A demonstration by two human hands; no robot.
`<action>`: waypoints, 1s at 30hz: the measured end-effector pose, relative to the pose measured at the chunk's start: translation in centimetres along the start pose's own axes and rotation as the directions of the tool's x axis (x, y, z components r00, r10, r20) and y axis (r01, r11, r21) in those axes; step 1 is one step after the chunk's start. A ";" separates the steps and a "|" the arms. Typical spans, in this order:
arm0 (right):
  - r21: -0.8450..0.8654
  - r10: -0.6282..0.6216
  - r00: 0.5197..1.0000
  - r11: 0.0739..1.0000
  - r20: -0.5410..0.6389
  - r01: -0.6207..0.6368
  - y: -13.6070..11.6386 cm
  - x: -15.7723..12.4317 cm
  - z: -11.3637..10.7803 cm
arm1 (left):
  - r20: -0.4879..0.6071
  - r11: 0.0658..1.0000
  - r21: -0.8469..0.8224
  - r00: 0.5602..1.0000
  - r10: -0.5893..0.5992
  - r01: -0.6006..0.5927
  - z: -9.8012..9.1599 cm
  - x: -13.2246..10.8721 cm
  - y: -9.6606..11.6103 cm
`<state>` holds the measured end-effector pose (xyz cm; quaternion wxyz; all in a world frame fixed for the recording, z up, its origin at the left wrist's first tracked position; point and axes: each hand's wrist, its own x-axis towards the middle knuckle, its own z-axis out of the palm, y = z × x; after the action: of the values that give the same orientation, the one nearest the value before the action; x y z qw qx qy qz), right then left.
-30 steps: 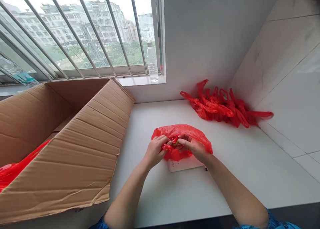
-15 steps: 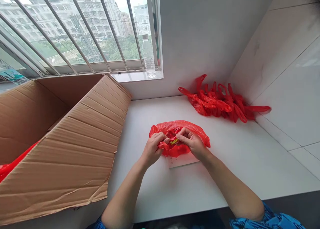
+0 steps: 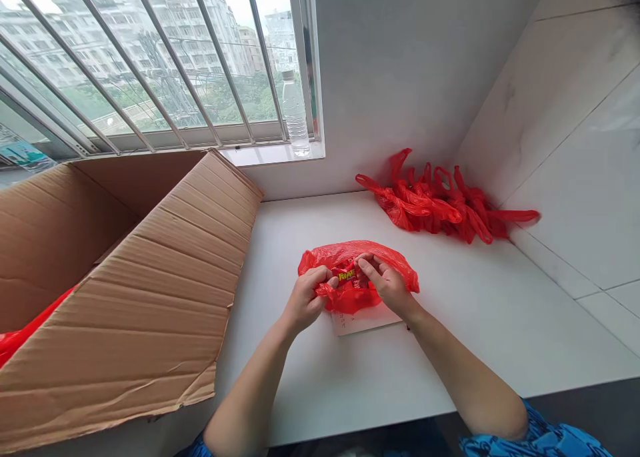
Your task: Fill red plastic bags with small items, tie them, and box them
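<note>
Ok so rn you've got the red plastic bag sitting mid-counter on the white countertop, on top of a white card that pokes out on the near side. Your left hand has its fingers curled tight, pinching a bunched bit of the bag's near-left edge. Your right hand is on the bag's top w/ thumb and forefinger nipped on the plastic right by the yellow-print strip. Both are gripping film, not loose.

Tips imo: keep both pinches close together, thin film slips and stretches if you tug from far apart. Work w/ fingertips, not whole fists, so you can feel the layers. Watch the card doesn't slide out from under the bag.

Other stuff: pile of red bags far right by the wall, big cardboard box to the left, water bottle on the windowsill.
</note>
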<state>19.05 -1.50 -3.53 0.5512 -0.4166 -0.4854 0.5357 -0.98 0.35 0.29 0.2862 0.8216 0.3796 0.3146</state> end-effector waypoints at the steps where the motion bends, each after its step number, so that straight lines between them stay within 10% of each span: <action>1: -0.086 -0.076 0.997 0.993 0.015 0.077 0.1 0.0 -0.1 | -0.005 1.000 0.004 1.000 -0.002 0.002 0.0 0.0 0.0; 8: -0.477 -0.470 0.847 0.702 0.248 0.529 0.3 -0.2 0.1 | 0.009 0.993 0.102 0.998 0.057 -0.057 0.0 0.0 0.2; 16: -0.061 -0.101 0.980 0.992 0.169 0.113 0.0 -0.3 0.2 | -0.104 0.987 0.159 0.995 -0.010 0.026 -0.1 0.0 0.1; 30: 0.039 0.073 0.957 0.995 0.279 -0.087 -0.4 -0.1 0.2 | -0.019 0.981 0.191 1.000 0.024 -0.020 0.5 0.0 -0.2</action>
<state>18.93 -1.66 -3.15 0.4660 -0.3425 -0.5268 0.6229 -0.69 0.36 -0.10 0.1985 0.8460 0.4019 0.2887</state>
